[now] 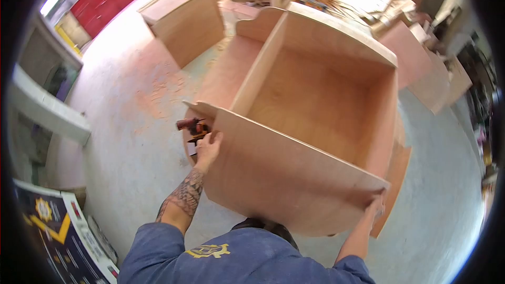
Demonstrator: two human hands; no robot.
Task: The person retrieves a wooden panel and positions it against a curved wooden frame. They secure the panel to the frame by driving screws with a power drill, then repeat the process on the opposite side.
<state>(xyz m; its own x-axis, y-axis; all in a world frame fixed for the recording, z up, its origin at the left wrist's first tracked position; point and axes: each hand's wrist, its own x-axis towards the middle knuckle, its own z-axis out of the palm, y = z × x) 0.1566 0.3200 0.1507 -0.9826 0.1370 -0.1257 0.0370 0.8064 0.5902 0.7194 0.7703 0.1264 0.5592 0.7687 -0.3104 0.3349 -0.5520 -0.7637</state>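
The left hand (209, 150) is set at the drill (198, 128), which is seen just ahead of its fingers, and the near right corner of the wooden cabinet (289, 173) is met by the right hand (376, 206); how far either is closed cannot be told, small and blurred as they are. The cabinet is placed between and ahead of them, with a wooden box (192, 29) stood beyond on the floor (447, 163).

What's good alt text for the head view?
An open wooden cabinet, with the left hand at what looks like a power tool by its left side and the right hand at its near right corner. Another wooden box stands beyond.
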